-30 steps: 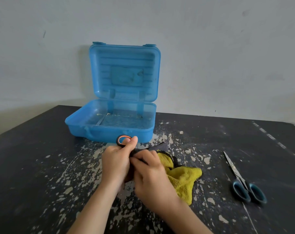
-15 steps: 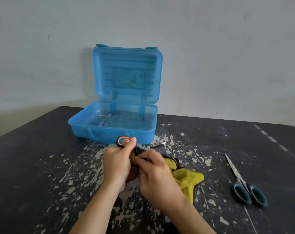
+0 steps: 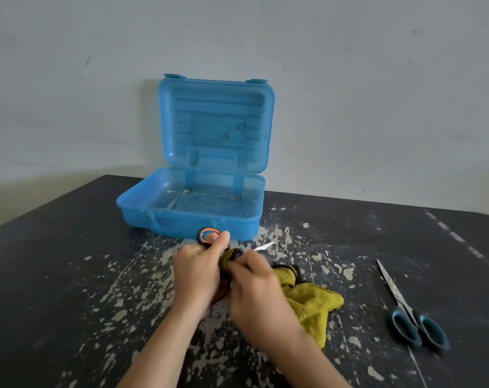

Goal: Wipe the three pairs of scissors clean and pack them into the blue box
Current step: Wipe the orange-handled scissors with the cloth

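Mostly hidden: orange-handled scissors (image 3: 208, 235) gripped by left hand (image 3: 198, 273); right hand (image 3: 261, 292) pinching yellow cloth (image 3: 310, 301).

Two bare forearms reach in from below — no sleeves, watch or rings visible on left hand (image 3: 198, 271) or right hand (image 3: 258, 287).

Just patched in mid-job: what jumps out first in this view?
The open blue box stands at the table's far side, lid up against the wall. In front of it, the left hand grips orange-handled scissors while the right hand rubs them with a yellow cloth. Teal-handled scissors lie apart at right.
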A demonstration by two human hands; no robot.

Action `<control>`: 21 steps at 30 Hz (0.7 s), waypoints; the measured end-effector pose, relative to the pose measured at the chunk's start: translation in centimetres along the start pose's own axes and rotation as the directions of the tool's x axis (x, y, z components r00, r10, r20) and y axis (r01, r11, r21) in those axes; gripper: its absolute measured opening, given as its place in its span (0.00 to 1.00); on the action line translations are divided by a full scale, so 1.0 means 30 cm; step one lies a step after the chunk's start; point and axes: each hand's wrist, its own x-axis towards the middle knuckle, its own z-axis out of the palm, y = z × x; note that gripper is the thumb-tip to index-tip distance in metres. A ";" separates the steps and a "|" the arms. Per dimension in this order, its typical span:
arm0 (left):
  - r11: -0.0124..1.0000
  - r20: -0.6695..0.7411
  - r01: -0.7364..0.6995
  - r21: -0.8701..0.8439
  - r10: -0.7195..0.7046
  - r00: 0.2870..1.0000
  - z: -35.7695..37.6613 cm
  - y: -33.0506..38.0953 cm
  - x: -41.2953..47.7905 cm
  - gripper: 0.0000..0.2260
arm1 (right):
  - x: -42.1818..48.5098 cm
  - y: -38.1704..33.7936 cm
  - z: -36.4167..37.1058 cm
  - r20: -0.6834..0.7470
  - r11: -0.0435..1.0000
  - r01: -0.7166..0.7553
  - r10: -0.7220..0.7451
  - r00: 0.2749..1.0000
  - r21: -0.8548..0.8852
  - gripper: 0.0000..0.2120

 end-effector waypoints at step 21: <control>0.992 0.226 -0.126 0.025 0.117 0.967 -0.035 0.041 -0.010 0.28 | 0.028 0.051 -0.063 0.045 0.999 -0.030 0.028 0.999 0.040 0.13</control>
